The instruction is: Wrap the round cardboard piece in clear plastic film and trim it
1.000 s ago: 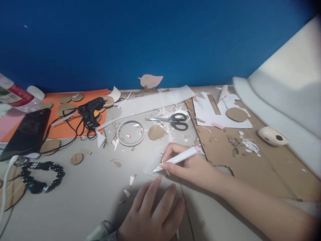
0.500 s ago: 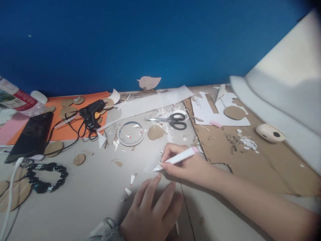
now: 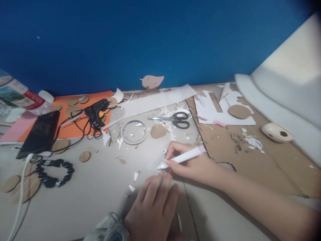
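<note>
My right hand (image 3: 190,162) grips a white marker pen (image 3: 183,157) with a pink end, held at a low slant. Its tip meets a small, clear, see-through piece (image 3: 154,167) on the table; the outline of that piece is hard to make out. A small ring-like bit (image 3: 164,151) shows just beyond my fingers. My left hand (image 3: 155,202) lies palm down with its fingers stretched out, fingertips by the near edge of the clear piece, close to the pen. Beyond the hands are a cardboard polygon (image 3: 158,131), a roll of tape (image 3: 133,132) and scissors (image 3: 175,119).
At the left are a hot glue gun (image 3: 96,112) on orange paper (image 3: 75,129), a phone (image 3: 40,132), a bottle (image 3: 25,95) and a beaded bracelet (image 3: 54,172). A cardboard sheet (image 3: 253,170) and a white case (image 3: 277,132) lie right. A bird cutout (image 3: 152,81) stands at the wall.
The view has shifted slightly, so most things sit further right. My left fingertips have come nearer the pen tip and my right fingers. The marker pen stays on the clear piece.
</note>
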A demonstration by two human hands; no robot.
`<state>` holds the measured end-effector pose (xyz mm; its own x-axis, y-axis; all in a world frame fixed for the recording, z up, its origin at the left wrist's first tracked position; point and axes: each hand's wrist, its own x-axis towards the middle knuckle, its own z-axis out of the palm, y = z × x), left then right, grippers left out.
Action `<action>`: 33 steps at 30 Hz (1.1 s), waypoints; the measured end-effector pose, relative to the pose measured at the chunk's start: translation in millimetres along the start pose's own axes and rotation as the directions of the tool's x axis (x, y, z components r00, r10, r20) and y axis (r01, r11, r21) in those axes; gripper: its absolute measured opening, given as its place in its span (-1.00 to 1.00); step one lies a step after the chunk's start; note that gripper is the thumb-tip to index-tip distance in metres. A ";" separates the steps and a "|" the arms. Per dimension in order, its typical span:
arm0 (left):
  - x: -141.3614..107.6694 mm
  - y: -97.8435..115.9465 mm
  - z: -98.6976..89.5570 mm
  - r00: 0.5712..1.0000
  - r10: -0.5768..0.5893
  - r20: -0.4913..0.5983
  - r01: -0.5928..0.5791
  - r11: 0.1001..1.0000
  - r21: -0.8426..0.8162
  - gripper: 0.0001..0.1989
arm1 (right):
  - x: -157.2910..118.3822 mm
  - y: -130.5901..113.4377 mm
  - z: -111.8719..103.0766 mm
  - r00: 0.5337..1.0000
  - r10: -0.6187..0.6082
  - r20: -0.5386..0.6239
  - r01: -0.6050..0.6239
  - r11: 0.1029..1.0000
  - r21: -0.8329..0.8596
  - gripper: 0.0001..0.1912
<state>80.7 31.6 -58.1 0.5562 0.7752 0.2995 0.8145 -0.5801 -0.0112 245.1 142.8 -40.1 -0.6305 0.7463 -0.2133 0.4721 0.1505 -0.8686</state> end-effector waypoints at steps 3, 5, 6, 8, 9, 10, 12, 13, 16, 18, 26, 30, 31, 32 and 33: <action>0.5 -1.3 -1.2 1.000 0.010 0.008 -0.010 1.000 -0.004 -0.65 | 0.7 -1.5 -0.5 1.000 0.003 -0.004 -0.003 1.000 -0.004 -0.93; 1.3 -1.9 -2.6 1.000 0.015 0.011 -0.015 1.000 -0.002 -0.67 | 1.2 -1.9 -0.9 1.000 -0.009 -0.014 0.009 1.000 -0.017 -0.93; 1.8 -2.0 -3.2 1.000 0.014 0.014 -0.014 1.000 -0.002 -0.67 | 1.4 -2.0 -1.0 1.000 -0.013 -0.015 0.013 1.000 -0.023 -0.93; 2.6 -1.9 -4.3 1.000 0.010 0.019 -0.010 1.000 -0.004 -0.65 | 1.1 -1.8 -1.3 1.000 -0.008 -0.003 0.008 1.000 -0.025 -0.94; 3.0 -1.7 -4.7 1.000 0.010 0.021 -0.010 1.000 -0.006 -0.61 | 0.8 -1.7 -1.3 1.000 -0.004 0.001 0.004 1.000 -0.023 -0.94; 3.2 -1.5 -5.0 1.000 0.012 0.026 -0.012 1.000 -0.012 -0.56 | 0.3 -1.6 -1.3 1.000 0.000 0.001 0.000 1.000 -0.021 -0.94; 3.5 -1.2 -5.2 0.999 0.015 0.031 -0.014 0.999 -0.028 -0.42 | -0.7 -1.8 -1.3 1.000 -0.003 -0.013 0.003 1.000 -0.028 -0.93; 3.6 -1.1 -5.1 0.999 0.014 0.033 -0.013 0.999 -0.038 -0.37 | -1.1 -2.1 -1.4 1.000 -0.010 -0.025 0.009 0.999 -0.035 -0.92; 3.6 -0.5 -4.2 1.000 0.008 0.023 -0.006 0.998 -0.067 -0.34 | -1.5 -3.7 -2.2 0.999 -0.028 -0.042 0.026 0.998 -0.054 -0.91; 3.2 0.1 -3.6 1.000 0.000 0.015 0.001 0.997 -0.079 -0.35 | -1.3 -4.6 -3.0 0.999 -0.033 -0.040 0.031 0.998 -0.057 -0.91; 2.4 1.3 -5.6 0.998 -0.042 0.036 0.045 0.996 -0.077 -0.40 | -1.2 -6.0 -3.7 0.998 -0.040 -0.042 0.037 0.997 -0.062 -0.92; 4.5 0.2 -6.6 0.998 -0.012 0.054 0.016 0.997 -0.077 -0.41 | -1.1 -6.0 -3.8 0.998 -0.050 -0.050 0.046 0.996 -0.071 -0.91; 4.7 0.1 -6.7 0.998 -0.012 0.054 0.016 0.997 -0.078 -0.41 | -1.2 -5.9 -4.1 0.997 -0.053 -0.051 0.050 0.996 -0.071 -0.91; 4.5 0.0 -6.7 0.998 -0.010 0.055 0.014 0.997 -0.080 -0.41 | -1.2 -5.8 -4.4 0.997 -0.055 -0.052 0.052 0.996 -0.068 -0.91; 4.2 0.1 -6.6 0.999 -0.006 0.053 0.010 0.997 -0.082 -0.41 | -1.3 -5.5 -4.7 0.997 -0.056 -0.053 0.052 0.997 -0.064 -0.90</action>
<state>82.0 33.1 -50.5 0.5595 0.7908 0.2482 0.8038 -0.5908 0.0702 246.2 144.0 -32.9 -0.6219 0.7704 -0.1405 0.4768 0.2302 -0.8483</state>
